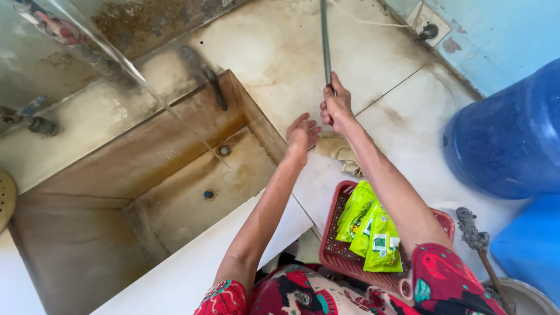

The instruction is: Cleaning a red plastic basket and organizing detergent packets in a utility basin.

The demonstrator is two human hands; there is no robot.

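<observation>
Stained tile, dull metal, glossy plastic

Grey metal pipe [325, 41], smooth and matt; floor tiles [280, 52] glazed but grimy; red basket [338, 251] of perforated plastic; green sachets [373, 233] of shiny foil-like film; blue barrel [507, 140] smooth plastic; beige rag [341, 151] limp cloth.

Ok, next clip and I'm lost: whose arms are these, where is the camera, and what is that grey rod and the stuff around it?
There is no machine here. The camera sits on a person's head and looks down, so the two bare arms are that person's own. The right hand is closed around a thin grey pole that runs up out of the picture. The left hand is open, fingers spread, holding nothing, just beside a crumpled beige cloth on the stained tiled floor. To the left is a sunken stained basin with a stream of water pouring into it. Near the person's lap, a red basket holds green sachets. A blue barrel stands on the right.
</observation>
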